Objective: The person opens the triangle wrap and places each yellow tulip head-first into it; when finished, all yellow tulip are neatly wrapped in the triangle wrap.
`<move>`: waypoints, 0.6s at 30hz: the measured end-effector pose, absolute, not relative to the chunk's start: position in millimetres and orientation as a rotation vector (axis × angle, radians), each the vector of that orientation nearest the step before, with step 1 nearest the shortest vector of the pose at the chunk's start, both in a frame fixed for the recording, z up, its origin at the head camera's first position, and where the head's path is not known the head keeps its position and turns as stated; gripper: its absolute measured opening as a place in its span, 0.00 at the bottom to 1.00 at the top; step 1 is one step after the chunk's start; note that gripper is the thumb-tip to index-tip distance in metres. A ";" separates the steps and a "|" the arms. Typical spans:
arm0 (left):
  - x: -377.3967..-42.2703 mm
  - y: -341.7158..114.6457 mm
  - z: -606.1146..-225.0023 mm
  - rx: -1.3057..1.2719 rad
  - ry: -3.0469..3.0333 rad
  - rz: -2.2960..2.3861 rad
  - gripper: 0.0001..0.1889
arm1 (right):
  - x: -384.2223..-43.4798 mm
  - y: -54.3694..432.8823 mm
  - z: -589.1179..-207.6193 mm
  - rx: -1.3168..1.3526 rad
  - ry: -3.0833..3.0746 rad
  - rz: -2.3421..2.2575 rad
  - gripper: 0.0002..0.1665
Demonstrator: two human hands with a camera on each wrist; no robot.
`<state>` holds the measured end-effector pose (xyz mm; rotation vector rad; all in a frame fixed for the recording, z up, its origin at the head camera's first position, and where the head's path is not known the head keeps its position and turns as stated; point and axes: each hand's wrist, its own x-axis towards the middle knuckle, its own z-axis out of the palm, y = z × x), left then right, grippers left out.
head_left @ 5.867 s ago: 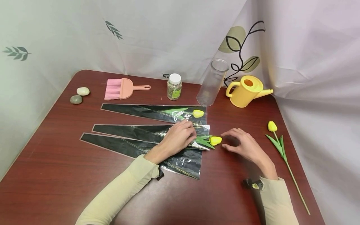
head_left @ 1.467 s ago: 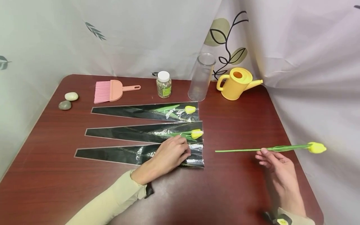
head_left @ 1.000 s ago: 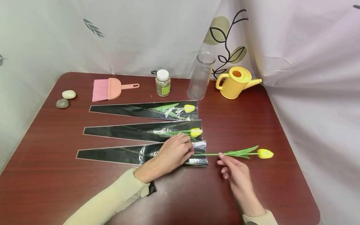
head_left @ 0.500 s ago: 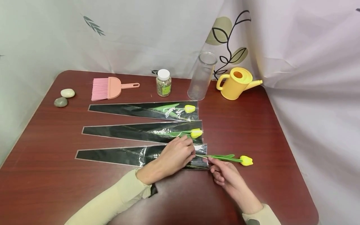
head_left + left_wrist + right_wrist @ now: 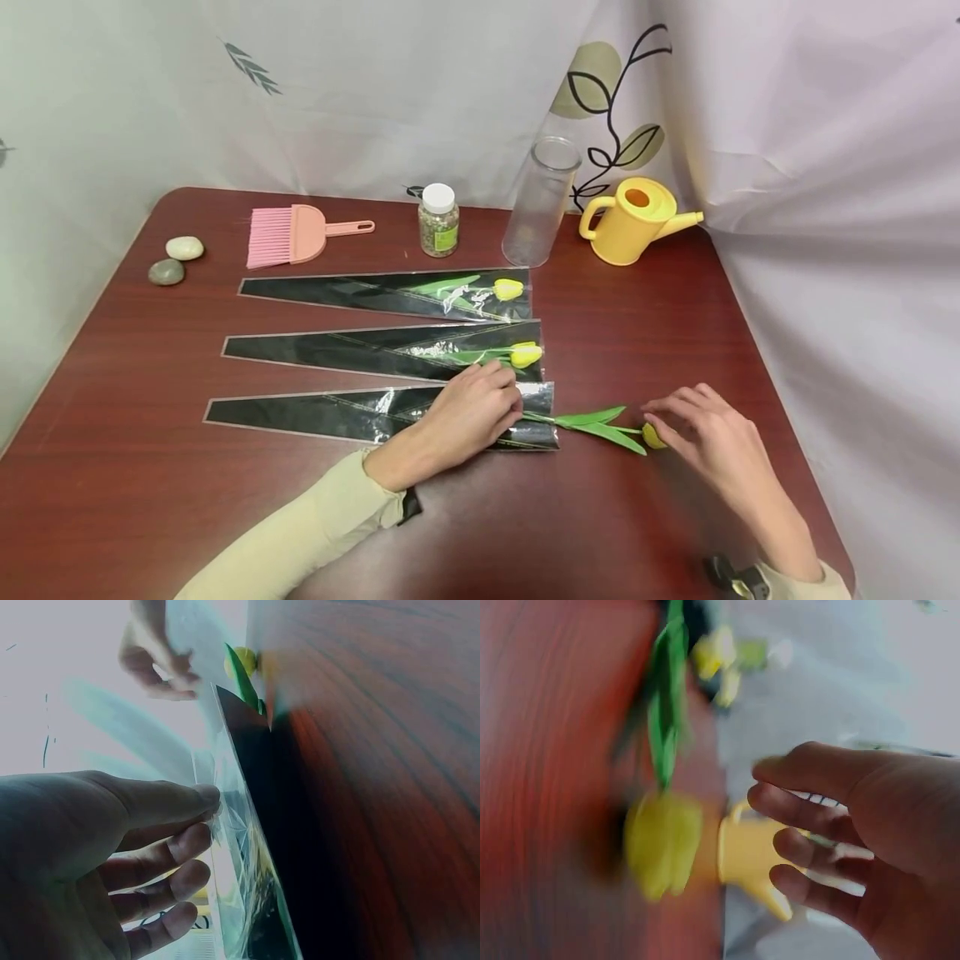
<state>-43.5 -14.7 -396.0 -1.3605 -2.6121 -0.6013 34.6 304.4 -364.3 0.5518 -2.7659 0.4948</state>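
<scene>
My left hand (image 5: 476, 408) pinches the upper film of the nearest flower sleeve (image 5: 300, 417), black with a clear front, between thumb and index finger; the left wrist view shows the film lifted at the fingertips. A yellow artificial tulip (image 5: 600, 425) lies with its stem inside that sleeve's mouth, while leaves and bloom stick out to the right. My right hand (image 5: 712, 437) is beside the bloom, fingers bent and holding nothing; the right wrist view shows a gap between them and the bloom (image 5: 664, 844). Behind lie two more sleeves, the middle one (image 5: 300, 346) and the far one (image 5: 315, 292), each with a tulip inside.
Along the back stand a pink brush (image 5: 303, 233), a jar with a white lid (image 5: 438, 221), a clear glass vase (image 5: 540, 204) and a yellow watering can (image 5: 630, 225). Two stones, one white (image 5: 184, 248) and one grey (image 5: 167, 272), lie at the left. Curtains border the table.
The third tulip was taken from the right edge and its stem slid leftward into the nearest sleeve. My right hand has since let go of the stem and moved right to the bloom.
</scene>
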 end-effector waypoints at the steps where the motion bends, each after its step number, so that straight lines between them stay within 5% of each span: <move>1: -43.4 -14.9 -395.9 -1.360 -2.612 -0.599 0.07 | 31.8 308.8 -367.4 0.604 -2.750 0.443 0.08; 9: -43.4 -15.4 -396.1 -1.355 -2.612 -0.585 0.07 | 25.0 314.8 -381.8 0.838 -2.725 0.439 0.16; 18: -43.0 -15.9 -396.0 -1.354 -2.609 -0.596 0.06 | 25.0 311.2 -386.5 0.790 -2.827 0.390 0.12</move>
